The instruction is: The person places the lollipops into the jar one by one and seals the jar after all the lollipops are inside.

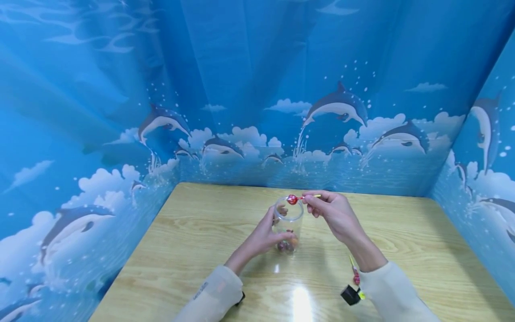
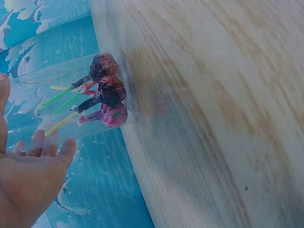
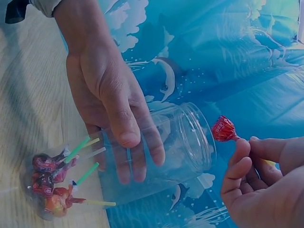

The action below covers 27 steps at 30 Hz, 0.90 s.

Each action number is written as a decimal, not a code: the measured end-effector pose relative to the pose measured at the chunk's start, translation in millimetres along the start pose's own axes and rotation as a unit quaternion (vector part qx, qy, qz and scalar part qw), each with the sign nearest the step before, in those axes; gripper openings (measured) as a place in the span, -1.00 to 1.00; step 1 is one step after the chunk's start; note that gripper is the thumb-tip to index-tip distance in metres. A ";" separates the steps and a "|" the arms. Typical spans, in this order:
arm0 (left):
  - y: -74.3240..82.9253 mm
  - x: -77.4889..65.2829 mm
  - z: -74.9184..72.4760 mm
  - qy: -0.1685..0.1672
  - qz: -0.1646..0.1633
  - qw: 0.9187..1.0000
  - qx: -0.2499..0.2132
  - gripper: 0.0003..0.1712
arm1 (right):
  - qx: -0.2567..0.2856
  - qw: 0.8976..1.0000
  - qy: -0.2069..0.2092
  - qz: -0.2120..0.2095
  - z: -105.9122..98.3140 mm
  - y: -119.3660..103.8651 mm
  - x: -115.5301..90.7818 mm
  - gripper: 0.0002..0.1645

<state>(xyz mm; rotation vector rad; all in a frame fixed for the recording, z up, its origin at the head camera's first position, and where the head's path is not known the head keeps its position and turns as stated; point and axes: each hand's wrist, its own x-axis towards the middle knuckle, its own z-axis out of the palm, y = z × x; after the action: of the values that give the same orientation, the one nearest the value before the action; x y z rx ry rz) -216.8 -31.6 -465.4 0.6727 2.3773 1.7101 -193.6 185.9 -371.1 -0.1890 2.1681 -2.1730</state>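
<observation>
A clear plastic jar (image 1: 295, 226) stands upright on the table, its mouth uncovered. My left hand (image 1: 260, 236) grips its side, thumb at the front and fingers round the back. Several wrapped lollipops (image 2: 110, 92) lie heads down at the bottom of the jar, with green and yellow sticks pointing up. Between thumb and fingertips, my right hand (image 1: 337, 218) pinches the stick of a red-wrapped lollipop (image 1: 292, 199). In the right wrist view, the head of this red lollipop (image 3: 223, 129) is right at the jar's rim (image 3: 202, 137), just outside the mouth.
Another lollipop (image 1: 356, 276) with a yellow stick lies on the wooden table (image 1: 209, 214), near my right sleeve. A black box-like object (image 1: 351, 295) is beside that sleeve. Blue dolphin-print curtains (image 1: 249, 112) surround the table's back and sides.
</observation>
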 end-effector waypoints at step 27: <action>-1.5 -1.5 -0.9 -0.001 -0.003 1.000 -0.005 0.13 | -0.249 0.964 -0.018 -0.090 14.2 -4.2 14.8 -0.67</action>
<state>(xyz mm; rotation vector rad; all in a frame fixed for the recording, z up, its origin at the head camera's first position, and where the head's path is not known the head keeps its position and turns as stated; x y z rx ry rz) -216.2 -33.4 -466.7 0.6645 2.3650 1.7157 -206.1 169.9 -366.4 -0.4622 2.7275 -1.6300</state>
